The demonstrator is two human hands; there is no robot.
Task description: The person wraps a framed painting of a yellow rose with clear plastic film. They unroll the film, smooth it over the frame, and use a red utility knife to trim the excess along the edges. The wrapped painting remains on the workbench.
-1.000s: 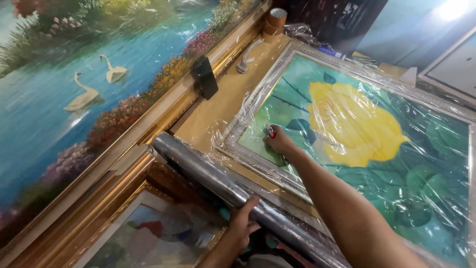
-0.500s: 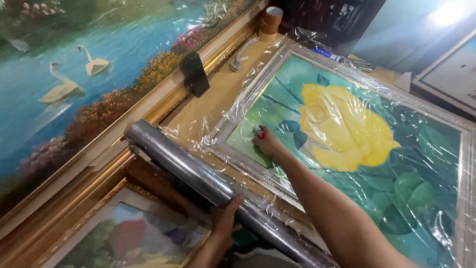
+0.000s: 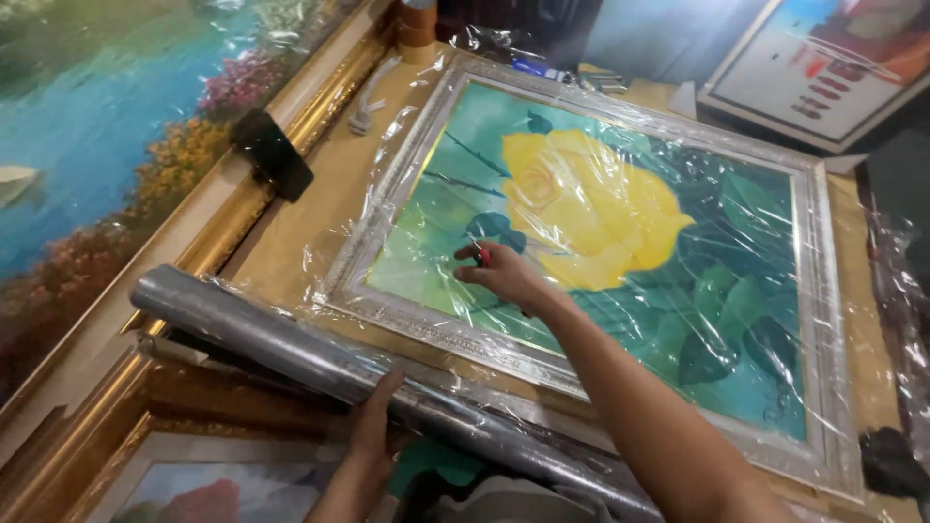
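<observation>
A framed painting of a yellow rose [image 3: 591,203] lies flat in a silver frame [image 3: 426,324], covered by clear plastic wrap. My right hand [image 3: 499,273] rests on the wrap near the painting's left side and pinches a small red item that I cannot identify. A long grey roll of plastic film [image 3: 291,344] lies along the frame's near edge. My left hand [image 3: 373,426] holds the roll from below, fingers on its side.
A large gold-framed landscape painting [image 3: 107,165] stands at the left with a black corner guard [image 3: 273,155]. Another framed picture [image 3: 194,484] lies below the roll. A roll of tape [image 3: 418,24] and a further painting [image 3: 823,68] sit at the back.
My right hand has slid from the frame's left corner further onto the rose painting. The view has shifted so the roll and left hand sit lower.
</observation>
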